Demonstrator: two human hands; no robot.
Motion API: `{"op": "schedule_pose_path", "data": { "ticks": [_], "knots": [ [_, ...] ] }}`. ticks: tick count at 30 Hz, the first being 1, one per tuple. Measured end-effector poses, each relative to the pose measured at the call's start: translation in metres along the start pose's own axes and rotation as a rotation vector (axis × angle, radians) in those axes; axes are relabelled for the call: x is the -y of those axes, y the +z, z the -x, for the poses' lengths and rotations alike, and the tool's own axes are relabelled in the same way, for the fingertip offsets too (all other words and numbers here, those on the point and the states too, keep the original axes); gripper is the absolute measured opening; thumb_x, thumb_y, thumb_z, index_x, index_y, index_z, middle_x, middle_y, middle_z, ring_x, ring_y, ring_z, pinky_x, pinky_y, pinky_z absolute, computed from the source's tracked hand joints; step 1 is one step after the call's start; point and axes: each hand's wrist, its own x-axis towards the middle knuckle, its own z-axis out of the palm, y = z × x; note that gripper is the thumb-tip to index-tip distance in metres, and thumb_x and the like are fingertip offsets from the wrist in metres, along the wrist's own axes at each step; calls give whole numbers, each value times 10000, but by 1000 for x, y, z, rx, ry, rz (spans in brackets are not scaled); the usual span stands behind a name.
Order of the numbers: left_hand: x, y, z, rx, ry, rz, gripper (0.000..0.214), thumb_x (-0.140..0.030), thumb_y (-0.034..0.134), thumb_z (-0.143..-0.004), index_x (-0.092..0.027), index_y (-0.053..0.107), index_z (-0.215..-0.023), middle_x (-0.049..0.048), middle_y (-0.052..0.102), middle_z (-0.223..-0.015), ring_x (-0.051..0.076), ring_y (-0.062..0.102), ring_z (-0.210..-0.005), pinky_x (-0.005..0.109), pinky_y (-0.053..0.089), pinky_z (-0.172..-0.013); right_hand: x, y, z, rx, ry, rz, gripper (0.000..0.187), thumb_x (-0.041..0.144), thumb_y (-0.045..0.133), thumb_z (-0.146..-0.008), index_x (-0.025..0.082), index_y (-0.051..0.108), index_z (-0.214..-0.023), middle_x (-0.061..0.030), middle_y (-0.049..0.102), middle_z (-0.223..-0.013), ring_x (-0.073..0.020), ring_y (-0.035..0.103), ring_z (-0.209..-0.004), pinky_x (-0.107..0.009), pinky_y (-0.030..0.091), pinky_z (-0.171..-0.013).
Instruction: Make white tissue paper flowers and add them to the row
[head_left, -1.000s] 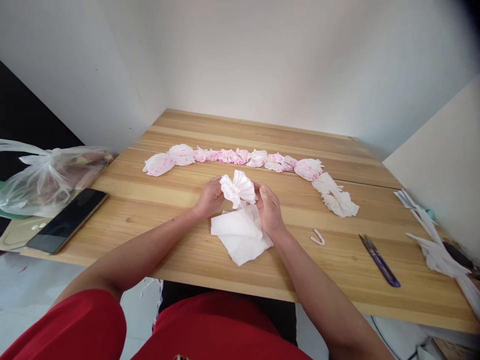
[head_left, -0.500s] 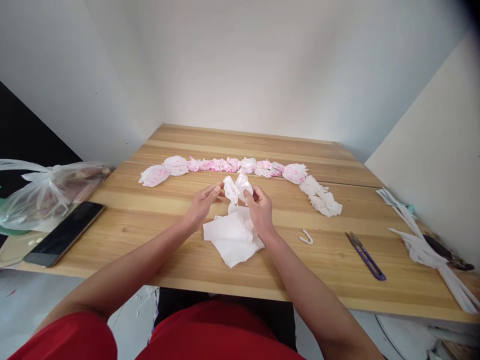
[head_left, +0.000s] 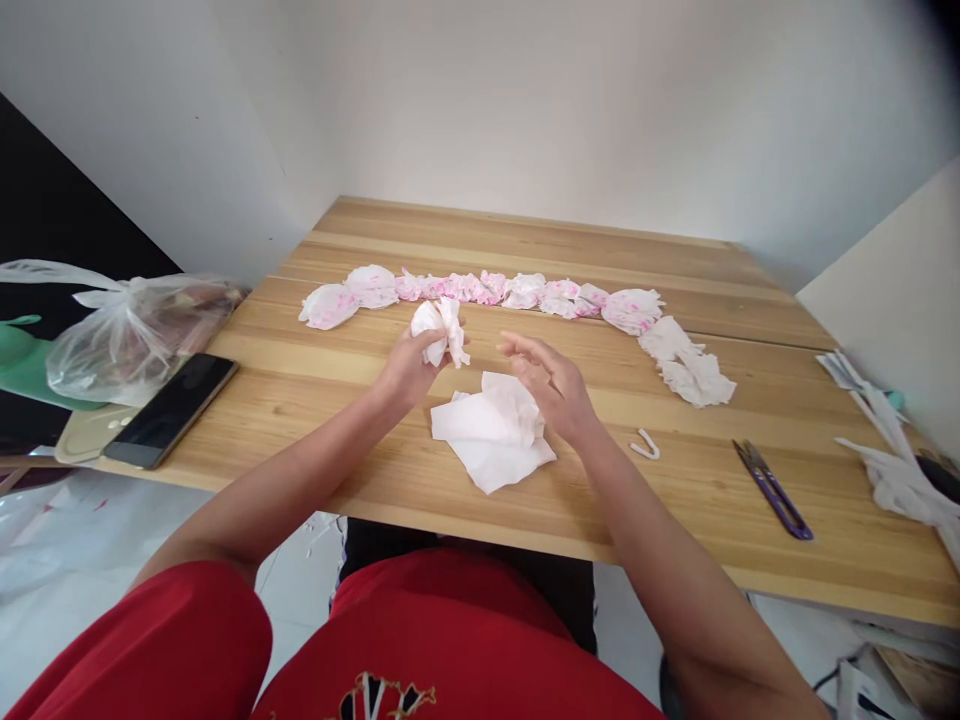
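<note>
A crumpled white tissue-paper flower (head_left: 448,330) is pinched in my left hand (head_left: 411,368), a little above the table. My right hand (head_left: 551,385) hangs to its right with the fingers stretched out and nothing in them. Beneath and between the hands lie flat white paper sheets (head_left: 491,435), slightly overlapping. Beyond them a row of white and pink crumpled paper flowers (head_left: 469,288) curves across the table. The row ends at the right in a plain white flower (head_left: 694,375).
Purple-handled thread snips (head_left: 776,492) and a small bent white strip (head_left: 646,445) lie to the right. White strips of plastic (head_left: 892,470) sit at the right edge. A phone (head_left: 172,410) and a knotted clear plastic bag (head_left: 135,340) are at the left of the wooden table (head_left: 375,460).
My right hand has let go of the white paper flower and moved right. My left hand now holds the flower alone, shifted left. The camera view has tilted down.
</note>
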Motion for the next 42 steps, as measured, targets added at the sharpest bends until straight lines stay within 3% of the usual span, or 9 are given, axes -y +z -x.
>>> {"op": "schedule_pose_path", "data": {
  "ticks": [4, 6, 12, 17, 25, 28, 32, 35, 42],
  "knots": [
    [-3, -23, 1, -62, -56, 69, 404, -159, 617, -719, -152, 601, -1123, 59, 696, -992, 157, 657, -754, 259, 488, -647, 1, 1, 23, 454, -162, 415, 554, 498, 593, -856, 301, 497, -1364, -64, 521, -1409, -307, 429, -1321, -536, 310, -1089],
    [-3, -31, 4, -75, -94, 91, 367, -157, 617, -711, -139, 607, -1078, 57, 698, -955, 150, 652, -721, 250, 488, -623, -10, 8, 39, 542, -143, 546, 502, 476, 587, -865, 322, 524, -1339, -53, 496, -1434, -334, 387, -1346, -588, 286, -1080],
    [-3, -36, 11, -135, -126, 139, 266, -136, 593, -683, -109, 609, -947, 65, 687, -871, 136, 625, -643, 244, 484, -568, -51, 18, 48, 228, 6, 513, 287, 222, 486, -910, 239, 691, -1111, -90, 671, -1168, -254, 580, -1092, -442, 451, -948],
    [-3, -35, 12, -121, -108, 195, 236, -136, 576, -669, -126, 608, -903, 34, 673, -802, 131, 621, -619, 246, 495, -578, -37, -2, 18, -49, 204, 298, 279, 302, 524, -886, 239, 668, -1116, -44, 698, -1113, -218, 645, -991, -375, 508, -878],
    [1, -39, 9, -118, -134, 178, 228, -162, 586, -684, -129, 611, -909, 31, 676, -802, 129, 627, -617, 239, 493, -566, -5, 21, 71, 265, 123, 702, 554, 520, 574, -851, 236, 547, -1326, -112, 444, -1467, -360, 378, -1349, -563, 340, -1072],
    [3, -36, 12, -74, -144, 152, 256, -198, 599, -718, -129, 606, -964, 46, 688, -859, 143, 644, -657, 253, 506, -596, 0, 19, 79, 162, 122, 675, 515, 524, 492, -899, 260, 527, -1339, -92, 368, -1519, -341, 296, -1408, -587, 275, -1107],
    [1, -25, 21, 69, -125, 135, 384, -280, 619, -771, -137, 580, -1125, 85, 690, -990, 189, 667, -789, 291, 517, -670, 21, 3, 57, -183, 82, 414, 330, 414, 476, -931, 257, 638, -1172, -79, 595, -1317, -259, 503, -1266, -495, 355, -1083],
    [-1, -16, 29, 194, -80, 99, 492, -292, 637, -789, -181, 527, -1255, 89, 678, -1078, 219, 663, -899, 307, 504, -731, 35, 2, 36, -313, 221, 84, 261, 401, 521, -910, 242, 675, -1049, -55, 717, -1032, -214, 651, -1008, -403, 494, -924],
    [-11, 0, 33, 244, -1, -65, 609, -253, 670, -786, -228, 466, -1358, 94, 640, -1189, 223, 634, -994, 306, 466, -811, 33, 14, 14, -146, 296, -271, 265, 442, 574, -861, 215, 681, -947, -27, 700, -860, -156, 643, -795, -289, 533, -686]
  ]
}}
